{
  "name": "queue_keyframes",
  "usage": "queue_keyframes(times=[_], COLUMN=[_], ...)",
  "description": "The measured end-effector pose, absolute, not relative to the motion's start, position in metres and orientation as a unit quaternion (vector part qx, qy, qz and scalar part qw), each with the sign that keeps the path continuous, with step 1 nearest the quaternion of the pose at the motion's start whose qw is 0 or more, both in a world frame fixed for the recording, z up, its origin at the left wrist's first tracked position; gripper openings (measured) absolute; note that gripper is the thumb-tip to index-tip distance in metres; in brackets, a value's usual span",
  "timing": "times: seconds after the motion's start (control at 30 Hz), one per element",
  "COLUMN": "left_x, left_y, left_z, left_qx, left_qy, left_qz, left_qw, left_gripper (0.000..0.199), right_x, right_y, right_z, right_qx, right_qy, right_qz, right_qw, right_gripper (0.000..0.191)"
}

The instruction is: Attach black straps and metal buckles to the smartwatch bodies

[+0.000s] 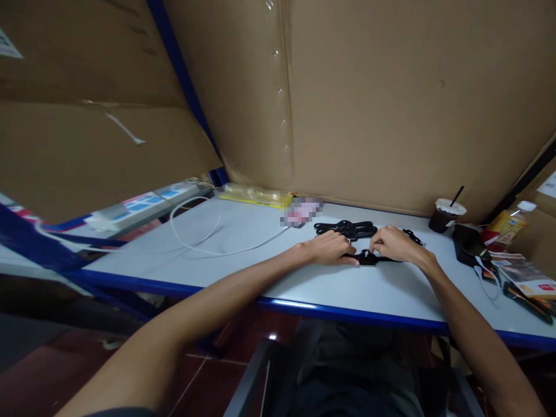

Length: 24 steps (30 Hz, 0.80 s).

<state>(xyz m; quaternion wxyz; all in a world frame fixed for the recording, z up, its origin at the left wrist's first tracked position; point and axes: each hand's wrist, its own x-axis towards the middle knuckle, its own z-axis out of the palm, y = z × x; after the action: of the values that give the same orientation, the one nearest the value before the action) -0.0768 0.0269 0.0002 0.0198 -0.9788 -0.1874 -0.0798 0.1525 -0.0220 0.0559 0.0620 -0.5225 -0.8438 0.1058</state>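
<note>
A black spokeshave [367, 258], with a body in the middle and a handle at each side, lies on the white tabletop [269, 266] near its front edge. My left hand [332, 248] is closed around its left handle. Curled and pinched, the fingers of my right hand [393, 243] touch the middle of the body; whatever small part sits between them is hidden. Just behind my hands several more black spokeshaves [346, 227] are piled together. Beyond my right hand lies a small black part [412, 236], partly covered by the hand.
To the right stand a lidded drink cup [446, 214] with a straw, a bottle [512, 223], a black tray [467, 243] and packets [527, 275]. A white cable [234, 253] loops across the left side. Yellow-edged plastic packaging [256, 197] lies by the cardboard wall [369, 104].
</note>
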Motion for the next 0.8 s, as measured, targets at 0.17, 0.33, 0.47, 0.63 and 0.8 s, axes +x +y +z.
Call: queue_keyframes(times=[0.17, 0.33, 0.47, 0.63, 0.8], left_x=[-0.0770, -0.0768, -0.0764, -0.0763, -0.0769], left_y=[0.0274, 0.0265, 0.0261, 0.0256, 0.0251], left_z=[-0.0003, 0.0009, 0.0017, 0.0023, 0.0023], left_qx=[-0.979, -0.979, -0.978, -0.978, -0.979], left_qy=[-0.182, -0.189, -0.193, -0.196, -0.192], left_qz=[-0.086, -0.071, -0.063, -0.055, -0.066], left_qw=[0.019, 0.032, 0.045, 0.042, 0.032], left_gripper=[0.048, 0.047, 0.049, 0.048, 0.047], right_x=[0.1468, 0.1475, 0.1522, 0.1478, 0.1454], right_y=[-0.0234, -0.0243, -0.0226, -0.0240, -0.0266], right_z=[0.0548, 0.0556, 0.0540, 0.0538, 0.0576], right_qx=[-0.484, -0.470, -0.510, -0.502, -0.468], right_qy=[-0.861, -0.867, -0.851, -0.855, -0.867], right_qz=[0.132, 0.154, 0.109, 0.102, 0.156], right_qw=[0.076, 0.059, 0.066, 0.083, 0.063], right_gripper=[0.042, 0.038, 0.033, 0.041, 0.040])
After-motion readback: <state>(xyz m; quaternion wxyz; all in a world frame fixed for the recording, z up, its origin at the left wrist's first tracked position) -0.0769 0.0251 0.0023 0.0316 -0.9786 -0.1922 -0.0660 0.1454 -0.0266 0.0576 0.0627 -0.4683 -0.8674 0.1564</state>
